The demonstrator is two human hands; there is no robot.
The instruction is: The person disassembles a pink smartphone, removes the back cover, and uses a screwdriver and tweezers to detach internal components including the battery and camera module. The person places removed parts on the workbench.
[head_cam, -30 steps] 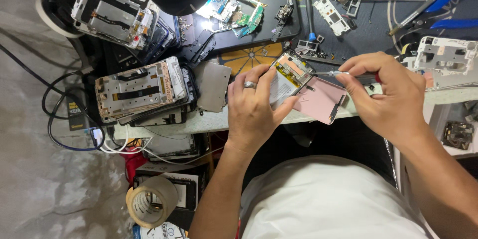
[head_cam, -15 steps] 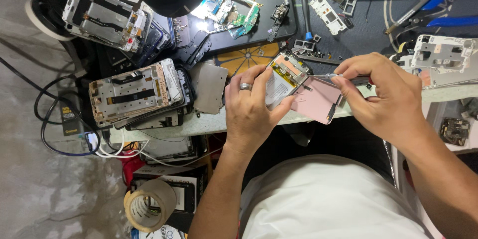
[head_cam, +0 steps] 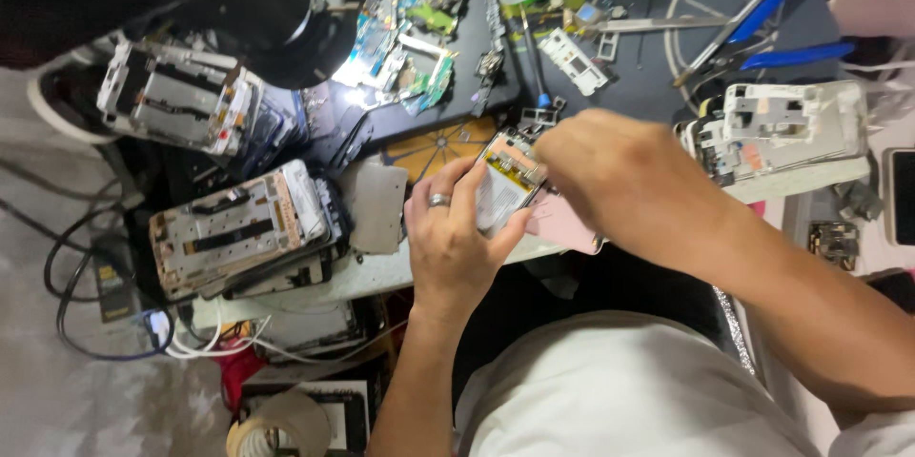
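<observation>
My left hand [head_cam: 456,245], a ring on one finger, grips an opened phone [head_cam: 505,186] with its battery and inner parts showing, held over the table's front edge. My right hand [head_cam: 624,181] is blurred and lies over the phone's right side, fingers bunched at its upper end. Whether a tool sits in those fingers cannot be told. A pink back cover [head_cam: 564,228] lies under the phone, partly hidden by my right hand.
Stacks of stripped phone frames [head_cam: 233,233] lie left, another stack [head_cam: 780,133] right. A grey back cover [head_cam: 376,209] rests beside my left hand. Circuit boards [head_cam: 405,38], blue-handled pliers [head_cam: 762,33], and a tape roll [head_cam: 276,428] on the floor.
My right hand has swept left over the phone and now covers its right side; the thin tool seen earlier in its fingers is hidden. The left hand keeps hold of the phone.
</observation>
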